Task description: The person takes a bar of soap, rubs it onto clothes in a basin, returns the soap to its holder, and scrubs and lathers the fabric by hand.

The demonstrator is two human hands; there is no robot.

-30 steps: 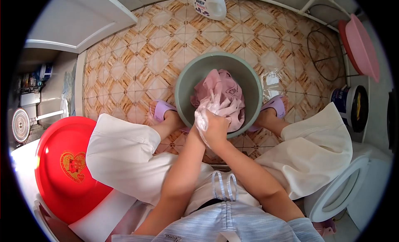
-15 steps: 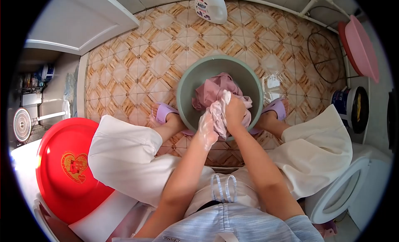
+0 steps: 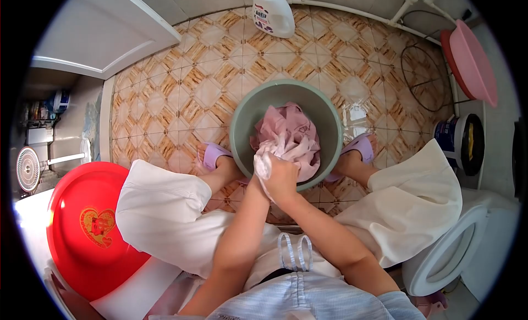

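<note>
A pink garment (image 3: 289,130), wet and bunched, lies in a grey-green basin (image 3: 240,109) between my feet. My right hand (image 3: 281,180) is closed around a paler, soapy fold of it at the basin's near rim. Pressed against that hand is my left hand (image 3: 263,174), with white suds or wet cloth over it. It also grips the garment, though its fingers are mostly hidden. The rest of the cloth spreads in folds beyond both hands.
Beyond the basin, a white detergent bottle (image 3: 273,13) stands on the tiled floor. A red basin (image 3: 82,265) is at my left. To the right are a pink basin (image 3: 473,64), a dark bucket (image 3: 470,144) and a toilet (image 3: 448,254). A white door (image 3: 104,34) stands at upper left.
Both hands have moved left and toward me, coming closer together, with my right hand now over my left. The garment's folds have spread more in the basin. The view has shifted slightly.
</note>
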